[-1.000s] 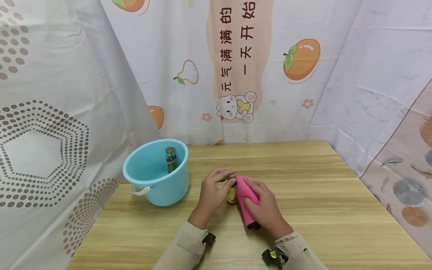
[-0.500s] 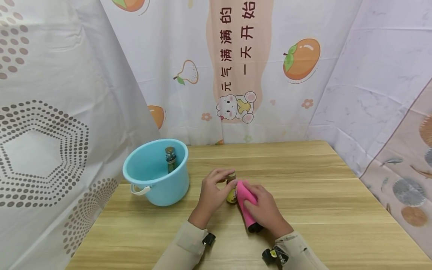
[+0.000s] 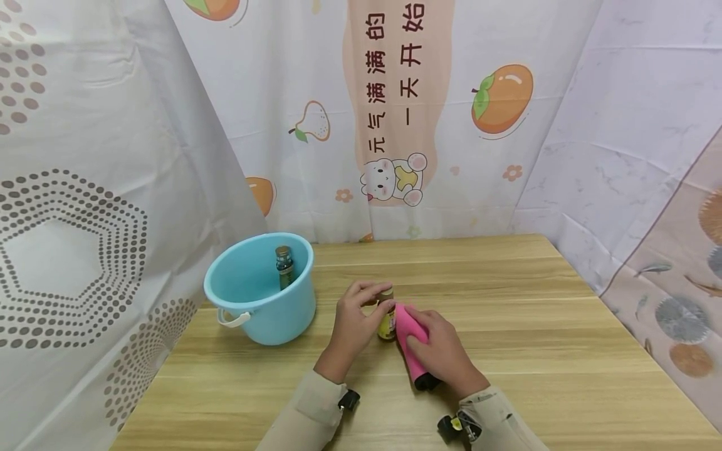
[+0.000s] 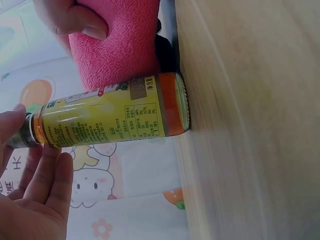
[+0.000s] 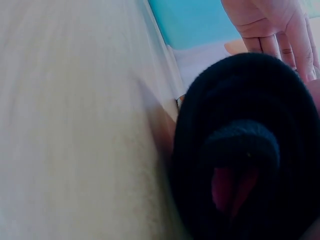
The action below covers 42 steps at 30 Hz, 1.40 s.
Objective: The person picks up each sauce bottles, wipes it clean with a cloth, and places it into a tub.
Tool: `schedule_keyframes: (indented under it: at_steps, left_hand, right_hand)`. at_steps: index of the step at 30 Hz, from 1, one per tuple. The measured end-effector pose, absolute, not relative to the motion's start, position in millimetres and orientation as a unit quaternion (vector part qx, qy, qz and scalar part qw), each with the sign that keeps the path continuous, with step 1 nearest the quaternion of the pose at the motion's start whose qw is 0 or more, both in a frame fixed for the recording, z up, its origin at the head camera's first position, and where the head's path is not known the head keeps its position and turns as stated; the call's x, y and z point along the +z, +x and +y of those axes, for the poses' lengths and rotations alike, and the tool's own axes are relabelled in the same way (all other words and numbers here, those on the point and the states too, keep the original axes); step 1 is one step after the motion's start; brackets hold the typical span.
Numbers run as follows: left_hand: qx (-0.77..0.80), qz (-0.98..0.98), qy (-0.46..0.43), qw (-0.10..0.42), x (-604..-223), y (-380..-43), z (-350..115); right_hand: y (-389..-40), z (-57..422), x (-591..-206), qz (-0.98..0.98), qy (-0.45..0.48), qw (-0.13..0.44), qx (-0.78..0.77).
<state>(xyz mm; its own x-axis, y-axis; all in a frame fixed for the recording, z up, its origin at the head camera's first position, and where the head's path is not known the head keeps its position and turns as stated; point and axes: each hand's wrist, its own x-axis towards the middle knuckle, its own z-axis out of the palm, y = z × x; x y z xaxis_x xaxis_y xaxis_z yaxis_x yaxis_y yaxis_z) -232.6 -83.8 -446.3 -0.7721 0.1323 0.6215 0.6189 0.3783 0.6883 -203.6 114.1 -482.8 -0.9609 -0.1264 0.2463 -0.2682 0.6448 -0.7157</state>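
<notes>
A small glass bottle (image 4: 105, 117) with a yellow label and orange contents stands upright on the table. My left hand (image 3: 354, 322) pinches it at the capped neck between thumb and fingers. In my right hand (image 3: 442, 351) is a folded pink cloth (image 3: 410, 351) with a black edge, gripped from its right side. The left wrist view has the pink cloth right up against the side of the label. Seen from the right wrist, the rolled black edge (image 5: 240, 90) fills the near part, with the left hand's fingers behind it.
On the left of the wooden table (image 3: 507, 313) stands a light blue bucket (image 3: 284, 319) with a white handle. Inside it a dark bottle (image 3: 284, 269) leans near the right wall. A printed curtain (image 3: 316, 188) hangs behind the table.
My right hand's fingers and the pink cloth have shifted slightly down along the bottle, toward me. The left hand keeps its hold on the neck, and the bottle stays in place.
</notes>
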Motion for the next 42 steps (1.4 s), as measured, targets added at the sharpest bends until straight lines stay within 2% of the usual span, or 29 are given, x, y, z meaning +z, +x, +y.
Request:
schedule_keyframes:
  at_steps: [11, 24, 34, 42]
  left_hand:
    - [-0.491, -0.798, -0.243, 0.251, -446.3, -232.9, -84.6]
    - [-0.514, -0.791, -0.242, 0.228, -448.1, -233.7, -85.2]
    - [-0.528, -0.779, -0.249, 0.228, -450.7, -235.8, -85.7]
    - [-0.53, -0.779, -0.249, 0.225, -449.4, -234.4, -86.0]
  right_hand:
    - [-203.2, 114.2, -481.9, -0.884, 0.133, 0.148, 0.424]
    - [-203.1, 113.2, -480.5, -0.832, 0.189, 0.232, 0.468]
    - [-202.9, 112.1, -479.3, -0.81, 0.211, 0.245, 0.49]
    - [-201.8, 112.6, -479.6, -0.816, 0.205, 0.224, 0.492]
